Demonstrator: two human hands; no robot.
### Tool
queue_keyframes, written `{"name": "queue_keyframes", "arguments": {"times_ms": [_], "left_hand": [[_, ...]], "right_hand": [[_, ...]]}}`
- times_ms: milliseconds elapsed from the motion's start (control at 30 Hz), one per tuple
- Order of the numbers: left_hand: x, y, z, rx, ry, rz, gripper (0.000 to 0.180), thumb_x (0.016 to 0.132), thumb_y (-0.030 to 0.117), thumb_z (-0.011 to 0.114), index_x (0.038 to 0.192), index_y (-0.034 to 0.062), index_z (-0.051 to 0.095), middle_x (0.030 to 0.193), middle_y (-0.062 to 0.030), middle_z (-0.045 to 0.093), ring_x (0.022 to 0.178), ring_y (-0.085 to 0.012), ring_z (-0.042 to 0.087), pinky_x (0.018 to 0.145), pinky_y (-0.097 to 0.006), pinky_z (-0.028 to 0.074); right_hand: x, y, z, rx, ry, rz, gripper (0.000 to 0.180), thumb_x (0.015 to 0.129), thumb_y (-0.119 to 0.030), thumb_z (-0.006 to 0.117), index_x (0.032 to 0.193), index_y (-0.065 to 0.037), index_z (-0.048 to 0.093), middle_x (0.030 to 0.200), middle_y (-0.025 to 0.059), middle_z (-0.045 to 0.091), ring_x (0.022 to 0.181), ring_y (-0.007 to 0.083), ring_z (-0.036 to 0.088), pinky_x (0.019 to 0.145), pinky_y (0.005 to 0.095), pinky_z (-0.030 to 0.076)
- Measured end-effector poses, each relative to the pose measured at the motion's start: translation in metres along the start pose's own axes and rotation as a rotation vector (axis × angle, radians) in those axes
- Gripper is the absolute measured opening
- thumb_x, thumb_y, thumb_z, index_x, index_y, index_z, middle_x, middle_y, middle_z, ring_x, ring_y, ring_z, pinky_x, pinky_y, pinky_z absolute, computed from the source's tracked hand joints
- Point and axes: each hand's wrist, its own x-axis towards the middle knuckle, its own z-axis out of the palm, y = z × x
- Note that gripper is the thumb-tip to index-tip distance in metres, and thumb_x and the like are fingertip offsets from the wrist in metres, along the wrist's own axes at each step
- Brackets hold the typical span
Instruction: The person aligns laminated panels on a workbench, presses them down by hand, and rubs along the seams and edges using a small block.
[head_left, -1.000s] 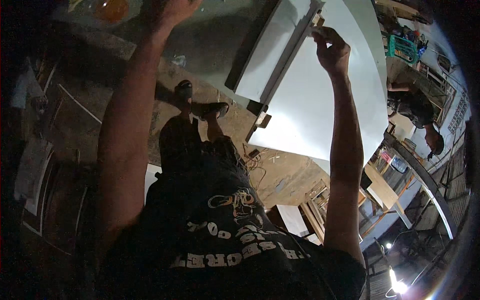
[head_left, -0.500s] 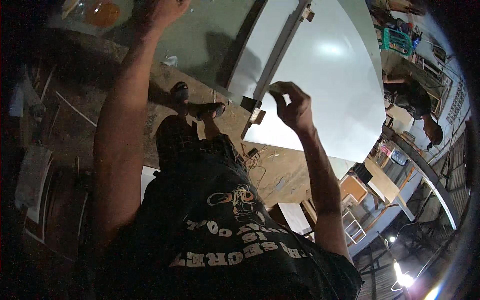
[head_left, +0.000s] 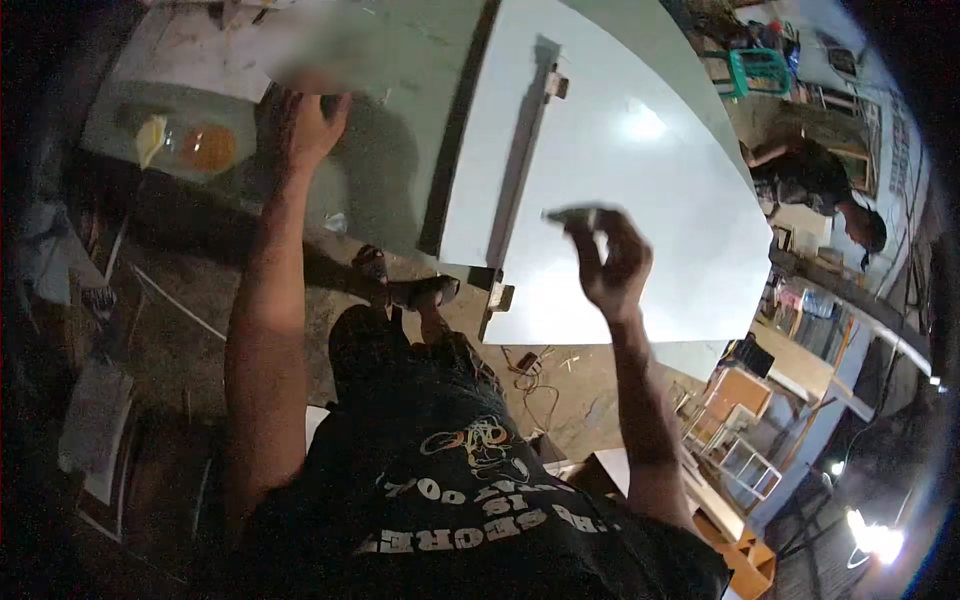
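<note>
Glossy white, the sheet (head_left: 680,200) lies on the green counter (head_left: 430,60) beneath your right grip (head_left: 615,265), which pinches a small dark piece (head_left: 562,216), perhaps fingertip-held for control. Left of that grip, small blocks (head_left: 502,297) sit beside a grey strip (head_left: 520,160), possibly steadying it. Blur hides whether your left grip (head_left: 315,125) holds anything.

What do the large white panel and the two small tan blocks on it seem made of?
White panel: probably laminated or painted board, glossy, given its bright lamp reflection; its core can't be told. Tan blocks: likely bare wood, judging by colour and squarish shape; grain is too small to see.
</note>
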Motion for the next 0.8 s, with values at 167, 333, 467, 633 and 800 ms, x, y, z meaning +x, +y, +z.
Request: {"name": "queue_keyframes", "arguments": {"times_ms": [167,333,467,633,800], "left_hand": [[0.012,0.025,-0.007,-0.103,-0.118,-0.059,0.038,0.097,0.033,0.062,0.124,0.0069,0.062,0.122,-0.0158,0.062,0.112,-0.0367,0.061,0.095,-0.049,0.049],[0.015,0.024,-0.008,-0.113,-0.113,-0.089,0.038,0.097,0.032,0.062,0.124,0.0062,0.062,0.123,-0.0161,0.062,0.113,-0.0368,0.06,0.096,-0.049,0.048],[0.018,0.033,-0.011,-0.051,-0.114,-0.118,0.037,0.095,0.03,0.062,0.123,0.006,0.063,0.124,-0.0158,0.063,0.115,-0.0359,0.061,0.098,-0.05,0.047],[0.016,0.028,-0.012,-0.094,-0.102,-0.098,0.037,0.094,0.03,0.062,0.122,0.0059,0.064,0.124,-0.0162,0.063,0.113,-0.0355,0.062,0.096,-0.049,0.048],[0.018,0.026,-0.012,-0.042,-0.019,0.03,0.038,0.095,0.033,0.061,0.121,0.006,0.064,0.123,-0.0162,0.063,0.112,-0.0348,0.063,0.094,-0.048,0.05]], "right_hand": [[0.094,0.062,-0.031,-0.108,0.101,0.029,0.01,0.096,0.002,0.063,0.104,0.001,0.069,0.101,0.0098,0.076,0.094,0.0163,0.072,0.084,0.0314,0.058],[0.19,0.144,-0.034,-0.426,0.131,-0.214,0.013,0.095,-0.007,0.063,0.102,-0.011,0.074,0.104,0.0086,0.075,0.092,0.0233,0.074,0.08,0.0329,0.058],[0.223,0.168,-0.028,-0.397,0.129,-0.166,0.014,0.093,-0.008,0.065,0.102,-0.013,0.075,0.105,0.008,0.075,0.095,0.0253,0.073,0.081,0.0346,0.058],[0.238,0.184,-0.032,-0.38,0.047,-0.261,0.015,0.097,-0.011,0.064,0.107,-0.004,0.072,0.102,0.01,0.076,0.093,0.0194,0.073,0.085,0.0316,0.057],[0.239,0.186,-0.03,-0.258,0.044,-0.221,0.012,0.096,-0.007,0.065,0.105,-0.005,0.073,0.102,0.0089,0.076,0.094,0.0189,0.074,0.085,0.0319,0.057]]}}
